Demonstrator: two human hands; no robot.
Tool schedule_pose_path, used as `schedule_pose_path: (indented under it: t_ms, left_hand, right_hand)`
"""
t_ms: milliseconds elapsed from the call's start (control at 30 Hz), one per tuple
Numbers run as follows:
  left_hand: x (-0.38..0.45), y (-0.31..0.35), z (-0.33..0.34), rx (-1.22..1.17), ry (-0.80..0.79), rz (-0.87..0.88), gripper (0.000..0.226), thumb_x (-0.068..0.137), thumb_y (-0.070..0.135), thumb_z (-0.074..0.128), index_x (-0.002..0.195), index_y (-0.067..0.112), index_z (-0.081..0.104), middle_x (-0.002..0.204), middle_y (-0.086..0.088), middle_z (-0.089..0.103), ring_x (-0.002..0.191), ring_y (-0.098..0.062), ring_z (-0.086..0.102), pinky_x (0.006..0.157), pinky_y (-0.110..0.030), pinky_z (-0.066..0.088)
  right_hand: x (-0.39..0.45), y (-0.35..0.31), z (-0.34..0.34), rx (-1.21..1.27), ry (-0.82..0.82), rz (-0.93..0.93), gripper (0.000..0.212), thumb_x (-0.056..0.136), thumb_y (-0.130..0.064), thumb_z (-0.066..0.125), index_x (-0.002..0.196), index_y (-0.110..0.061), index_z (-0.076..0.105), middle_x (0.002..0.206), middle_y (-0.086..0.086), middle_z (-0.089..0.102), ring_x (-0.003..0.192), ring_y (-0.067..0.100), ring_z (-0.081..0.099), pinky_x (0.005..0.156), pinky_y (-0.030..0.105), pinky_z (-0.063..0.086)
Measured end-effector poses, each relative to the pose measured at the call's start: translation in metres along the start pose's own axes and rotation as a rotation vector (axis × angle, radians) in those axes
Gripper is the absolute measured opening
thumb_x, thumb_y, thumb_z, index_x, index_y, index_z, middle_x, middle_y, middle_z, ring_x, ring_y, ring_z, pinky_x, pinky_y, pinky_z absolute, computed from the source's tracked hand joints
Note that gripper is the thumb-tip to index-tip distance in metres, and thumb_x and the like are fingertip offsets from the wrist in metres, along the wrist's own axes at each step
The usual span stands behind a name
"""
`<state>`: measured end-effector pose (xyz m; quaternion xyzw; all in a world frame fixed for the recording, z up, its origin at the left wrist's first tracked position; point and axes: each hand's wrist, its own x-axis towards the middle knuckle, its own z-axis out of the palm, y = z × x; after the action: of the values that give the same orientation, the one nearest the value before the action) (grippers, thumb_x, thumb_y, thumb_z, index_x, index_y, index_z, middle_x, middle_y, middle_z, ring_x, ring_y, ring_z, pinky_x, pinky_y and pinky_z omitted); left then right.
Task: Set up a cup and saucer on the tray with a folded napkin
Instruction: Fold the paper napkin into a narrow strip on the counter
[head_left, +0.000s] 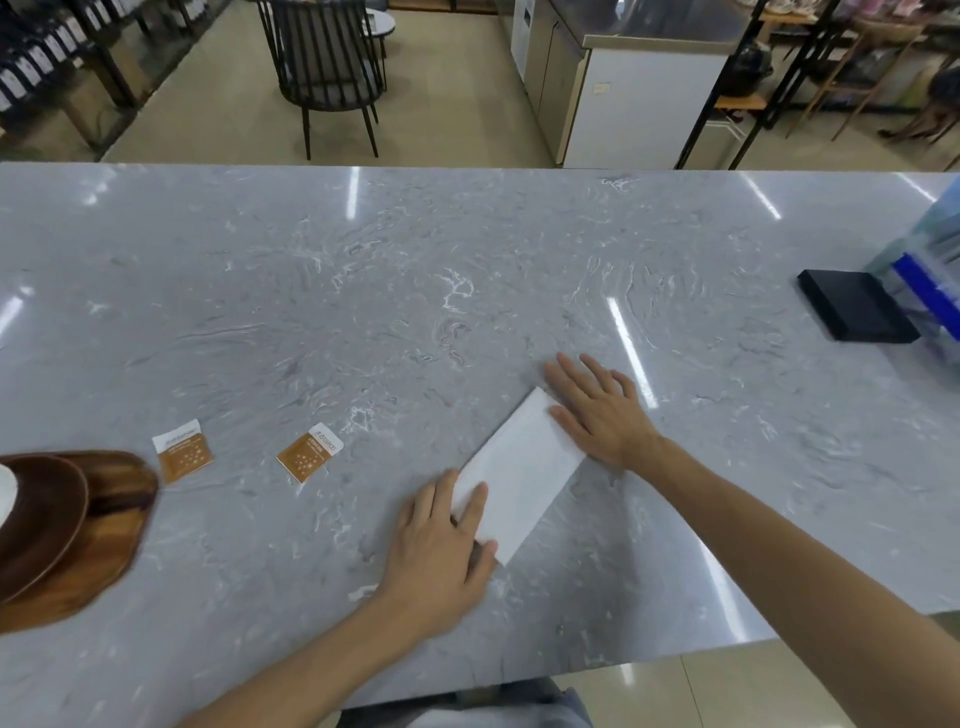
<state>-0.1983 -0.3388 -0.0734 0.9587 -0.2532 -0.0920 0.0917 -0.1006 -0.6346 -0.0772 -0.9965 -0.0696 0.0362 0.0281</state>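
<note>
A white napkin (519, 475), folded into a long rectangle, lies slanted on the grey marble counter (415, 291). My left hand (441, 551) presses flat on its near end, fingers spread, thumb at the near corner. My right hand (597, 410) lies flat against its far right edge, fingers spread. At the far left a wooden tray (111, 525) carries a dark brown saucer (41, 512), and a sliver of something white (5, 499) sits on the saucer at the frame edge.
Two orange-and-white sachets (183, 449) (310, 452) lie between the tray and the napkin. A black box (854, 306) and a clear container with a blue part (930, 275) stand at the right. Beyond the counter are a black chair (327, 67) and a steel cabinet (623, 78).
</note>
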Motion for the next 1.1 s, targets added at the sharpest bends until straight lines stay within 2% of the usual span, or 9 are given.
schedule_pose_path:
  t_ms: [67,133,233,333,500,633,767,900,1100]
  left_hand:
    - [-0.001,0.0,-0.003,-0.021,0.018,0.031,0.064,0.094,0.052,0.035,0.148,0.02,0.047,0.147,-0.013,0.046,0.13,-0.031,0.044,0.104,-0.043,0.044]
    - [-0.002,-0.003,-0.005,-0.05,0.018,0.09,0.059,0.093,0.048,0.038,0.144,0.02,0.049,0.138,-0.009,0.049,0.124,-0.029,0.046,0.1,-0.04,0.046]
    - [-0.007,-0.014,-0.007,-0.098,0.022,0.207,0.051,0.093,0.037,0.048,0.141,0.019,0.052,0.125,-0.005,0.052,0.114,-0.025,0.051,0.096,-0.038,0.049]
    - [-0.009,-0.023,-0.011,-0.148,0.031,0.285,0.046,0.091,0.029,0.06,0.135,0.018,0.059,0.12,-0.005,0.057,0.111,-0.024,0.055,0.093,-0.037,0.052]
    - [-0.002,-0.031,-0.02,-0.21,0.085,0.368,0.032,0.084,0.023,0.075,0.115,0.021,0.074,0.11,-0.007,0.062,0.096,-0.024,0.06,0.076,-0.036,0.056]
    - [0.007,-0.033,-0.021,-0.108,0.129,0.546,0.019,0.085,0.025,0.072,0.103,0.02,0.074,0.111,-0.005,0.067,0.098,-0.024,0.063,0.075,-0.033,0.054]
    - [0.012,-0.032,-0.018,-0.102,0.141,0.61,0.02,0.086,0.024,0.069,0.105,0.02,0.072,0.107,0.001,0.068,0.095,-0.021,0.064,0.076,-0.034,0.053]
    - [0.014,-0.034,-0.014,-0.137,0.15,0.575,0.028,0.086,0.027,0.067,0.113,0.021,0.068,0.116,0.003,0.067,0.106,-0.017,0.06,0.083,-0.031,0.05]
    - [0.018,-0.029,-0.011,-0.309,0.218,0.516,0.037,0.07,0.005,0.076,0.106,0.014,0.075,0.12,0.003,0.072,0.113,-0.018,0.065,0.088,-0.033,0.055]
  right_hand:
    - [-0.018,-0.016,-0.003,0.062,0.107,0.087,0.058,0.107,-0.041,0.04,0.16,-0.019,0.031,0.169,0.005,0.025,0.153,0.031,0.026,0.119,0.05,0.027]
    - [-0.051,-0.04,-0.001,0.169,0.238,0.081,0.046,0.102,-0.03,0.056,0.144,-0.012,0.054,0.155,0.016,0.046,0.135,0.038,0.047,0.107,0.053,0.044]
    - [-0.118,-0.075,0.006,0.35,0.292,0.048,0.033,0.095,-0.036,0.064,0.122,-0.017,0.068,0.119,0.004,0.062,0.095,0.021,0.064,0.072,0.036,0.06]
    - [-0.169,-0.095,0.01,0.439,0.205,0.029,0.027,0.089,-0.041,0.071,0.111,-0.025,0.072,0.1,-0.008,0.062,0.072,0.01,0.063,0.053,0.023,0.054]
    - [-0.187,-0.104,0.019,0.353,0.305,-0.07,0.011,0.088,-0.029,0.077,0.097,-0.023,0.08,0.087,-0.006,0.072,0.07,0.014,0.068,0.05,0.026,0.054]
    - [-0.182,-0.101,0.028,0.256,0.379,-0.181,0.011,0.09,-0.024,0.077,0.098,-0.019,0.081,0.086,-0.003,0.075,0.066,0.018,0.069,0.043,0.031,0.053]
    - [-0.178,-0.095,0.025,0.22,0.421,-0.284,0.01,0.093,-0.021,0.074,0.097,-0.014,0.079,0.087,0.0,0.073,0.066,0.018,0.067,0.045,0.031,0.053]
    - [-0.168,-0.093,0.01,0.31,0.464,-0.258,0.011,0.095,-0.019,0.068,0.097,-0.011,0.076,0.089,0.002,0.07,0.066,0.015,0.065,0.047,0.028,0.053]
    - [-0.162,-0.09,-0.007,0.568,0.436,-0.126,0.01,0.095,-0.014,0.067,0.101,-0.009,0.074,0.093,0.001,0.067,0.071,0.008,0.063,0.059,0.02,0.057]
